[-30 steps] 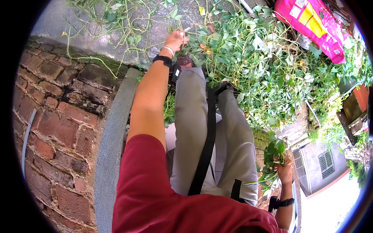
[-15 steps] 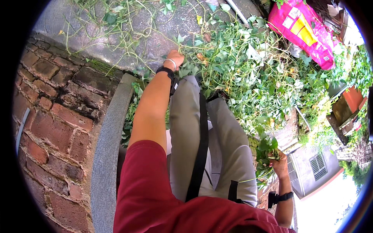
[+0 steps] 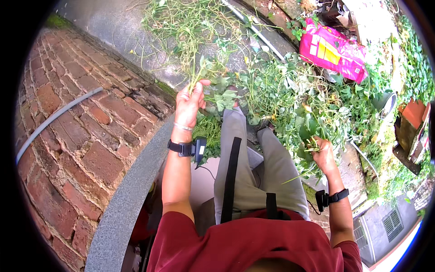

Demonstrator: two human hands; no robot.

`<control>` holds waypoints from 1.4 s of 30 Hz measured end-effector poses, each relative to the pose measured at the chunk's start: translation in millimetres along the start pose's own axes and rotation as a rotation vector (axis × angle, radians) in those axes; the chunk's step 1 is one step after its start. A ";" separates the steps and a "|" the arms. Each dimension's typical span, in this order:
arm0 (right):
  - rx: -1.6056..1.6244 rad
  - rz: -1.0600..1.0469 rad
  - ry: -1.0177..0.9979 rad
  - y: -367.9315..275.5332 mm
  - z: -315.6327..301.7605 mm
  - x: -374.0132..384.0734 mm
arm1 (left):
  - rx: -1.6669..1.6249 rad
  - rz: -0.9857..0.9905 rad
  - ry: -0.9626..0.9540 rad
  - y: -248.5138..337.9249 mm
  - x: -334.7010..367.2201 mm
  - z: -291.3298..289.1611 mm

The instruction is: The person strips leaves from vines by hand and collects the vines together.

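Field notes, taken outward from the grey stone kerb point(image 3: 122, 213) that curves beside the seated person.

Nearest: grey trousers point(image 3: 247, 172), legs stretched away from the kerb toward the greenery.

Left hand point(image 3: 188, 103), just past the kerb's far end and above the brick wall point(image 3: 68, 131): its grip is pressed together around a thin bundle of green stems point(image 3: 195, 72). The stems' long axis runs away from the body, leafy ends pointing outward over the concrete slab point(image 3: 131, 36). Judged: the hand holds low on the stems so the loose tops hang free of the lap.

Right hand point(image 3: 322, 154), well across from the kerb, beyond the trousers: fingers closed on a leafy clump point(image 3: 308, 129) at the edge of the vine heap point(image 3: 290, 95). The clump stands roughly upright from the fist, tops toward the heap; probably gripped there because that is where the stalks gather.

Farther from the kerb: pulled stems scattered on the slab, a grey pipe point(image 3: 258, 31), then a pink plastic bag point(image 3: 333, 50) beyond the heap.
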State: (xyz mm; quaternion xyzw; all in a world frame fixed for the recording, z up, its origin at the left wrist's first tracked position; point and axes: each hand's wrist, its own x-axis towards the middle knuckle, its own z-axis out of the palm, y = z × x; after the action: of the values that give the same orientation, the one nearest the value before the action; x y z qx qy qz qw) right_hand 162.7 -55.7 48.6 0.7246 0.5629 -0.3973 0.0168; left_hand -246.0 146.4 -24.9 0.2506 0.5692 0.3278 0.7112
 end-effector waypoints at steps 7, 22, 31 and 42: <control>0.908 0.104 -0.078 -95.1 -72.7 -9.6 | 0.070 0.020 -0.336 45.2 -169.1 173.3; 0.879 -0.127 0.295 34.7 -125.4 -127.1 | 0.448 0.294 -0.423 9.9 -285.7 301.4; 0.665 -0.178 0.269 74.8 -142.2 -200.0 | 0.071 0.612 0.215 189.4 -186.4 213.4; -0.002 -0.392 0.662 -33.9 -166.3 -196.9 | 1.312 0.628 0.247 197.0 -91.4 124.2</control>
State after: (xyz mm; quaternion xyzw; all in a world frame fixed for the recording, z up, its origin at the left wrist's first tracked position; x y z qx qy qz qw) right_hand 217.2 -122.9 293.8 0.6924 0.6660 -0.1367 -0.2414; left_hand -173.2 209.7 206.0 0.7370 0.6254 0.1339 0.2184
